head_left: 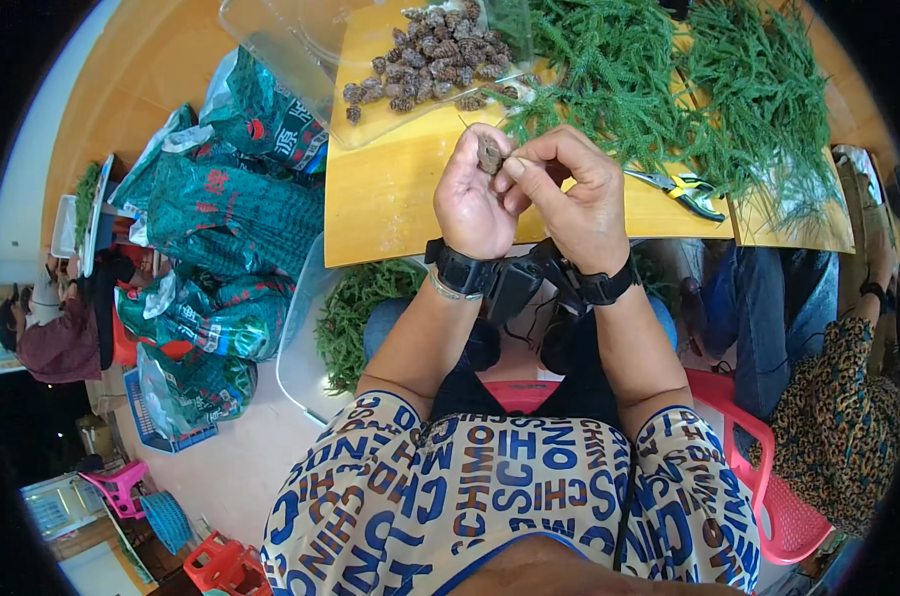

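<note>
Two hands pinch pine cone (489, 154): left hand (470, 199), right hand (574, 194); clear tray (301, 60) holds cone pile (430, 60).

A table (390, 199) stands before the person, past the knees. On its far left part lies a tray (301, 60) with a heap of pine cones (435, 60) in it. To the right of the tray, sprigs (669, 89) spread across the far side of the table, and a pair of pliers (683, 191) lies at their near edge. Both hands (left hand (470, 199), right hand (574, 194)) meet above the table's near edge, a single cone (489, 154) between their fingers. Left of the table, filled bags (222, 238) are stacked on the floor. More sprigs (356, 308) sit in a bin under the table's near edge.
</note>
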Available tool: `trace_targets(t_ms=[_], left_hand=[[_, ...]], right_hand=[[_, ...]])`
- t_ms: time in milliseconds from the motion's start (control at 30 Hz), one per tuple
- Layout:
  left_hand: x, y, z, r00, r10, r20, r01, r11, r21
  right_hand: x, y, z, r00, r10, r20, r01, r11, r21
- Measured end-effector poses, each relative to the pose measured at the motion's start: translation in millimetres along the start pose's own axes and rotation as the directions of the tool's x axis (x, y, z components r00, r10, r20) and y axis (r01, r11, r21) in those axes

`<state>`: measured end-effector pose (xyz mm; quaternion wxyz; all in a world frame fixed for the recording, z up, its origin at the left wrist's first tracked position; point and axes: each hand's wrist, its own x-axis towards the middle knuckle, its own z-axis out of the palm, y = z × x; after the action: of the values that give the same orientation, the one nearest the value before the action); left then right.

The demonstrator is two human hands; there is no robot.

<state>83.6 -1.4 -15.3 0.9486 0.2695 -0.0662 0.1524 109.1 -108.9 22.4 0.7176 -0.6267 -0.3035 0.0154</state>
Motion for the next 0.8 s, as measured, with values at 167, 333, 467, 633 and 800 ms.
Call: trace_targets(t_ms=[167,333,467,633,800], left_hand=[[1,-4,4,0.985,0.142,-0.098,-0.122,0.975,0.185],[-1,0,4,0.99,0.103,-0.095,-0.086,0.982,0.165],[0,2,-2,1.0,-0.003,0.005,0.003,0.997,0.074],[-1,6,4,1.0,-0.015,-0.005,0.016,0.966,0.257],[-1,8,17,0.982,0.15,0.111,-0.187,0.777,0.602]], right_hand=[[0,5,-4,0.991,-0.103,0.089,0.124,0.955,-0.27],[0,2,-3,0.999,-0.017,0.037,0.02,0.998,-0.06],[2,-3,-10,0.998,-0.003,0.061,0.003,1.0,0.011],[4,-7,-18,0.996,-0.078,0.054,0.084,0.988,-0.126],[5,-7,-25,0.979,-0.195,0.061,0.203,0.897,-0.391]])
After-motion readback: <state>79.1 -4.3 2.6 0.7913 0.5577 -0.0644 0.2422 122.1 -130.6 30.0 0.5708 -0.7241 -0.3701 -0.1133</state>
